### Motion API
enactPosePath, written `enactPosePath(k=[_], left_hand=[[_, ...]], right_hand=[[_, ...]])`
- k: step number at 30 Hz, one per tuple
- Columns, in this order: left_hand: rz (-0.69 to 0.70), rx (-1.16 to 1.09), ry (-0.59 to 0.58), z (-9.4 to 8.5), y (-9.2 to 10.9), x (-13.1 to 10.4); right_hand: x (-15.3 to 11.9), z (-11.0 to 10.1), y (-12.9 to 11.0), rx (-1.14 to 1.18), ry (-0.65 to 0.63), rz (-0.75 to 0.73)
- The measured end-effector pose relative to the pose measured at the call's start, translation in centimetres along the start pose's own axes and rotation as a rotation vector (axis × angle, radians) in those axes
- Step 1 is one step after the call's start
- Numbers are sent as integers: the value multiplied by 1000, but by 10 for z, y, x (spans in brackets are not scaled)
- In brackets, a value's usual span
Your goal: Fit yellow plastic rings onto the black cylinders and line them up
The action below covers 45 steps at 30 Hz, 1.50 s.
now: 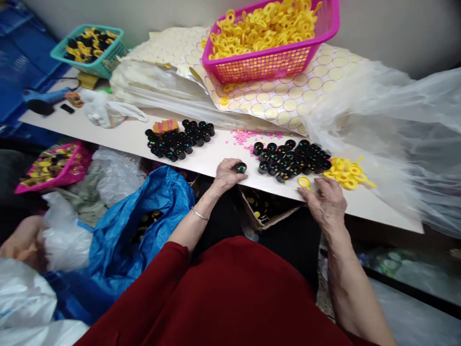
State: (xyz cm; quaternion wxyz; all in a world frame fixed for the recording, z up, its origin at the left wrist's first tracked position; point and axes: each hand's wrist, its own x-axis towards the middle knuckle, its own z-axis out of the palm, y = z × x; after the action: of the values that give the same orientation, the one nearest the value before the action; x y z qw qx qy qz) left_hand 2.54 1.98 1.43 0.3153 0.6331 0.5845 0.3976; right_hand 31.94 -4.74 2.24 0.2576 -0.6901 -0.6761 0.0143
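My left hand (229, 174) is closed around a small black cup (241, 167) with coloured bits inside, at the front edge of the white table (219, 144). My right hand (327, 201) has its thumb and fingers at a yellow ring (304, 182) by the table edge; the fingers look closed on its side. Left of the yellow ring stands a cluster of black cups (284, 158), many with coloured bits in them. A pile of yellow ring pieces (347, 173) lies just beyond my right hand. Pink beads (243, 137) are scattered behind the cups.
A second group of black cups (176, 144) stands to the left. Behind are a pink basket (266, 65) of yellow rings and a teal basket (111, 60). Clear plastic (403, 110) drapes the right end. Below sit an open box (270, 223) and a blue bag (118, 216).
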Motion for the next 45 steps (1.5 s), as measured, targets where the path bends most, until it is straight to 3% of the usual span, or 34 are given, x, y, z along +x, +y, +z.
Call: enactPosePath(k=[6, 12, 16, 19, 23, 28, 31, 35, 37, 41, 45], left_hand=[[35, 49, -26, 1, -1, 0], [118, -109, -59, -8, -6, 0], [-7, -262, 119, -22, -15, 17], [-77, -35, 225, -28, -17, 40], [2, 366, 127, -25, -14, 70], [-23, 440, 103, -22, -11, 89], [-15, 266, 68, -27, -6, 83], [-68, -161, -164, -35, 11, 53], [-40, -262, -220, -36, 20, 38], [139, -199, -189, -32, 28, 23], [113, -64, -212, -25, 24, 23]], right_hand=[[11, 4, -10, -223, -54, -121], [6, 4, 1, -228, 38, -179], [4, 9, 8, -153, 80, -198], [4, 12, 10, -89, 121, -189], [5, 14, 12, -3, 147, -126], [4, 15, 11, 52, 145, -45], [4, 17, 12, 51, 132, -22], [3, 19, 14, 0, 137, -53], [3, 21, 16, -24, 156, -71], [5, 27, 19, -42, 216, -81], [6, 31, 22, -45, 238, -92]])
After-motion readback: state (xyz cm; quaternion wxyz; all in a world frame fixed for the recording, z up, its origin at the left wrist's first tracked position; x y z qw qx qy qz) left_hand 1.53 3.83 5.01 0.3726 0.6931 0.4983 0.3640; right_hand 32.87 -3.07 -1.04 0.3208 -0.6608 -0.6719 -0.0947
